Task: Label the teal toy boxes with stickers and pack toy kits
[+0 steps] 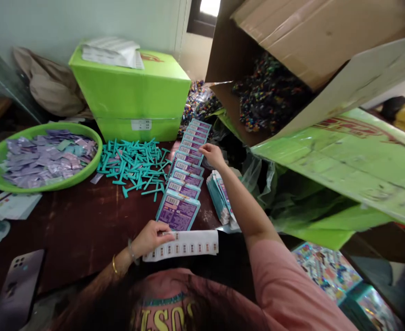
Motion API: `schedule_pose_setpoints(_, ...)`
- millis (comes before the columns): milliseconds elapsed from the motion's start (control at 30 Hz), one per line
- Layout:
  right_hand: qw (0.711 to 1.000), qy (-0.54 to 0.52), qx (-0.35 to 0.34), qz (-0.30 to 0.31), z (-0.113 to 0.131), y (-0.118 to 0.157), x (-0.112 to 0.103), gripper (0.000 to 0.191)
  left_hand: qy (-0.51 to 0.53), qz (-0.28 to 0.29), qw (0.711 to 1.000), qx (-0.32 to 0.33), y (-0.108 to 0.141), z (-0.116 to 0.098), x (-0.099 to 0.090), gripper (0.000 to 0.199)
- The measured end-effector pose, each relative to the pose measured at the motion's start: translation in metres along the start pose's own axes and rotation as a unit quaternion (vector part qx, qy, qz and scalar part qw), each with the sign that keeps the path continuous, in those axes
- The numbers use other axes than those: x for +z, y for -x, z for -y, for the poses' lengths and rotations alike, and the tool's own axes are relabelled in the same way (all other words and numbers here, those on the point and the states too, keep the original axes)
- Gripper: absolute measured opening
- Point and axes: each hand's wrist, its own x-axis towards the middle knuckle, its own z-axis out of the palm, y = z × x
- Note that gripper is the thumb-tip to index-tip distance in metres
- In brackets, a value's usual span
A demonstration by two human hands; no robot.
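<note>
My left hand [154, 236] pinches a white sheet of small printed stickers [188, 244] at its left end, low in front of my body. Beyond the sheet, purple and teal boxes [178, 212] lie overlapped in a long row running away from me, each with a barcode label on its face. My right hand [212, 154] reaches out to the right edge of the row, near its far part. Its thumb and forefinger are pressed together at a box there; anything between them is too small to make out.
Left of the row lies a pile of teal T-shaped sticks [133, 163], beside a green basin [97, 158] of purple packets. More flat boxes [219, 195] stand stacked under my right forearm. A green carton [133, 96] and an open cardboard box [326, 37] stand behind. A phone [18, 289] lies front left.
</note>
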Motion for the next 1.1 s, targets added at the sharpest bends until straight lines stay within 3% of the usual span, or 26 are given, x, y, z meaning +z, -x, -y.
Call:
schedule_pose_setpoints(100, 0.998, 0.056, -0.003, -0.007, -0.003, -0.020, 0.019, 0.018, -0.001, 0.005, 1.000, -0.019, 0.003, 0.004, 0.001, 0.029)
schedule_pose_setpoints(300, 0.995, 0.099, -0.020, 0.010, -0.013, -0.030, 0.041, 0.008, 0.002, 0.002, 0.999, -0.042, 0.004, 0.013, -0.004, 0.029)
schedule_pose_setpoints(367, 0.991, 0.131, -0.037, -0.002, -0.014, -0.032, 0.040, 0.014, -0.001, -0.001, 0.999, -0.038, 0.002, 0.014, -0.006, 0.029)
schedule_pose_setpoints(467, 0.977, 0.191, -0.057, -0.081, 0.000, -0.024, 0.028, 0.038, -0.003, -0.008, 1.000, -0.027, 0.001, 0.013, -0.010, 0.029)
schedule_pose_setpoints(533, 0.978, 0.166, -0.069, -0.106, 0.023, 0.002, 0.016, 0.042, -0.004, -0.015, 1.000, -0.024, 0.001, 0.009, -0.013, 0.029)
schedule_pose_setpoints(567, 0.985, 0.131, -0.082, -0.080, 0.037, 0.024, 0.011, 0.038, -0.004, -0.019, 1.000, -0.023, 0.002, 0.007, -0.015, 0.029)
schedule_pose_setpoints(633, 0.987, 0.043, -0.136, 0.070, 0.067, 0.082, 0.004, 0.032, -0.003, -0.029, 0.999, -0.020, 0.004, 0.001, -0.018, 0.028)
schedule_pose_setpoints(700, 0.936, 0.000, -0.179, 0.302, 0.092, 0.147, 0.003, 0.031, -0.007, -0.041, 0.999, -0.007, 0.005, -0.005, -0.019, 0.029)
schedule_pose_setpoints(767, 0.906, 0.023, -0.185, 0.379, 0.105, 0.204, 0.005, 0.029, -0.018, -0.052, 0.998, 0.016, 0.006, -0.011, -0.020, 0.030)
schedule_pose_setpoints(867, 0.927, 0.045, -0.131, 0.350, 0.097, 0.253, 0.008, 0.015, -0.071, -0.077, 0.994, 0.042, 0.009, -0.016, -0.023, 0.025)
schedule_pose_setpoints(967, 0.954, -0.006, -0.075, 0.292, 0.075, 0.269, 0.006, 0.014, -0.099, -0.119, 0.987, 0.031, 0.015, -0.019, -0.025, 0.022)
schedule_pose_setpoints(1100, 0.970, -0.058, -0.065, 0.225, 0.052, 0.281, 0.006, 0.021, 0.080, -0.116, 0.990, -0.015, 0.022, -0.021, -0.016, 0.027)
